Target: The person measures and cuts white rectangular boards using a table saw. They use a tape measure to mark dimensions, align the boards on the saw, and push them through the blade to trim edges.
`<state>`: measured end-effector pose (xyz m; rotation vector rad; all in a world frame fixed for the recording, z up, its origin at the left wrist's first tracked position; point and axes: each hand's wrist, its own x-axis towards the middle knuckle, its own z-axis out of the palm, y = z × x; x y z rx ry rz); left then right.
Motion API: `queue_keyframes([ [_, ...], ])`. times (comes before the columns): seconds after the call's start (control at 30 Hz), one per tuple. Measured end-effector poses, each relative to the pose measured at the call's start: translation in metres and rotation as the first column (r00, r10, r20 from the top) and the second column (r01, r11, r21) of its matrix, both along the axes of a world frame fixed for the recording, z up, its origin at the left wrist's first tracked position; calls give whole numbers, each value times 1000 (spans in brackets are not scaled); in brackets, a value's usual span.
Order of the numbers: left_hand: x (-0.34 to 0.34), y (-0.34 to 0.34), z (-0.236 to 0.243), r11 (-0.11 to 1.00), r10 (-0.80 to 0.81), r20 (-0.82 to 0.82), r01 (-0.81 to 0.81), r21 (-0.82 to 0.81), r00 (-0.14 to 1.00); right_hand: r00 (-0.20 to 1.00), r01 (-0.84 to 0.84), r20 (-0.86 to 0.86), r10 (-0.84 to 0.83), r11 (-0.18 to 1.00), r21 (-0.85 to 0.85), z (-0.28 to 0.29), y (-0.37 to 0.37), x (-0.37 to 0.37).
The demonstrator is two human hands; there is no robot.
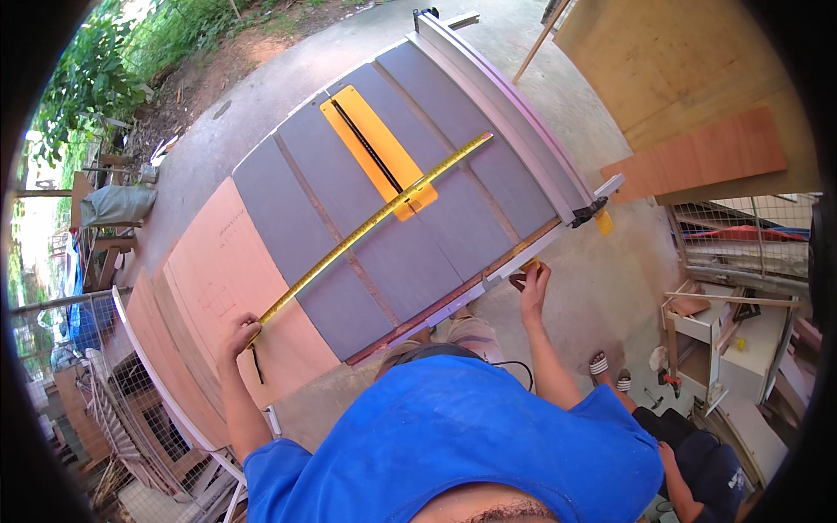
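So, the yellow tape measure is pulled out slantwise over the middle of the frame, from the lower left of centre up toward the upper right. We'd call the stretching-out part done: it crosses the lower end of the yellow insert plate, and its tip lies near the fence; whether they touch, we can't tell. Our left hand, left of centre, has its fingers closed on the near end, with a black strap dangling below. Our right hand, right of centre, is up by the front rail, fingertips close together at a small yellow bit; gripping or just touching, no idea. We can't make out a reading or a fresh pencil mark, so we'd guess the measuring isn't finished, but how much is left doesn't show.

Further out: grey saw top underneath, pale wooden panel at left, leaning boards upper right, somebody in dark clothes lower right.
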<state>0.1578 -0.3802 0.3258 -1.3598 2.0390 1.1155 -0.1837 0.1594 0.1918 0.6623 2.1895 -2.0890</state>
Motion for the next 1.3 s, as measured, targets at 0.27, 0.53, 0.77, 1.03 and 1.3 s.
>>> queue_keyframes([
  [0.27,-21,5,-1,998,-47,11,48,-47,999,642,-51,333,690,472,-880,-56,79,-38],
  [0.53,-45,18,0,981,-118,44,123,-147,992,995,-101,39,96,983,152,-37,14,-7],
  [0.77,-79,41,6,971,-134,30,138,-196,990,727,-124,572,379,892,-434,-41,54,-38],
  [1.03,-78,41,-12,928,-170,40,173,-330,985,997,-10,72,6,998,62,-34,2,-15],
  [1.3,-88,45,-20,922,-185,62,195,-335,981,600,49,581,550,699,-713,-28,57,-54],
])
